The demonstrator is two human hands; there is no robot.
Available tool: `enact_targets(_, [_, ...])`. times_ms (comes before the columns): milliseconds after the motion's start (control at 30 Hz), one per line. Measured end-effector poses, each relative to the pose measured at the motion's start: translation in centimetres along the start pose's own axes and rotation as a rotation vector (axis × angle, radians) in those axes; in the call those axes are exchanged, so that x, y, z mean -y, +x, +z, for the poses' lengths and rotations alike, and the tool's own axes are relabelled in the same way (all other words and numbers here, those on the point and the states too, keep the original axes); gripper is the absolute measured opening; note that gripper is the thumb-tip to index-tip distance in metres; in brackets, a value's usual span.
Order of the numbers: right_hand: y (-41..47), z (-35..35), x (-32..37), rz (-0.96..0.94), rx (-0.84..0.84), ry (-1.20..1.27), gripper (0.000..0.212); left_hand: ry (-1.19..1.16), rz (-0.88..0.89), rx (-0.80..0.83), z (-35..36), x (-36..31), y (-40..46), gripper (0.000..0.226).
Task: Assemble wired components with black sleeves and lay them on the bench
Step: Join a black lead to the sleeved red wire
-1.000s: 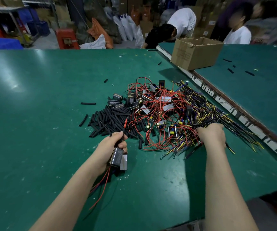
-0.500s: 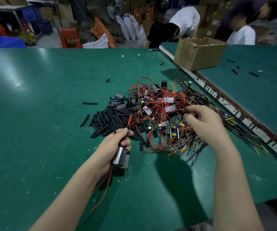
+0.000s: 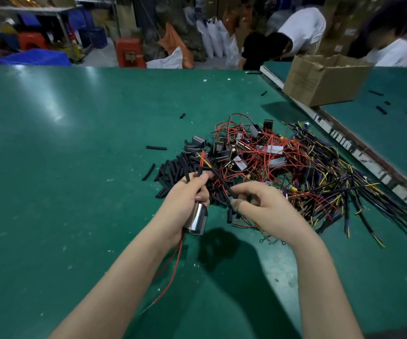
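The left hand (image 3: 184,204) is curled around a shiny metal part (image 3: 197,220) held just above the green bench (image 3: 50,167). Thin red wires (image 3: 173,263) hang down from it under the wrist. The same fingers also pinch short black sleeves (image 3: 192,176) that point up. The right hand (image 3: 266,211) pinches a long black sleeve (image 3: 222,184) between thumb and fingertip, and it slants toward the left hand. Just behind the hands lies a heap of loose black sleeves (image 3: 173,170). Beside it sits a tangle of red, yellow and black wired parts (image 3: 283,162). Farther back, a brown cardboard box (image 3: 319,79) stands open; I cannot tell what is inside.
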State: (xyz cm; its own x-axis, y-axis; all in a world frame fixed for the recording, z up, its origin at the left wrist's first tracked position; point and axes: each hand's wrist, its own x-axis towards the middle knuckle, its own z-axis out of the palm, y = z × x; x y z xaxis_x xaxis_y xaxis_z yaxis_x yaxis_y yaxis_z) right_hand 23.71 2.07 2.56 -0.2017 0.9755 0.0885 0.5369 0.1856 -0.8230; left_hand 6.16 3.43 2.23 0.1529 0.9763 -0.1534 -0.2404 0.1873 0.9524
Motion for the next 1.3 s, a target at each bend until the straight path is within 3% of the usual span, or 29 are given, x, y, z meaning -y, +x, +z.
enact_targets(333, [-0.2,1.8,-0.3,0.051,0.031,0.090,0.020,0.036,0.021,-0.025,-0.7,0.4,-0.2,0.016])
enact_targets(633, [-0.4,2.5,-0.2,0.041,0.093,-0.009,0.015,0.031,0.063,-0.242,-2.3,0.6,-0.1,0.008])
enact_targets(867, [0.7,7.0,1.0,-0.002,-0.053,0.265,0.008,0.097,0.062,-0.201,-2.7,1.5,-0.7,0.009])
enact_targets(1100, [0.7,9.6,1.1,-0.063,-0.359,0.364,0.015,0.166,0.087,-0.190,-3.3,1.6,-1.2,0.009])
enact_targets(1300, [0.4,10.8,1.4,0.070,-0.441,0.651,0.017,0.162,0.051,-0.197,-3.3,2.1,-1.3,0.016])
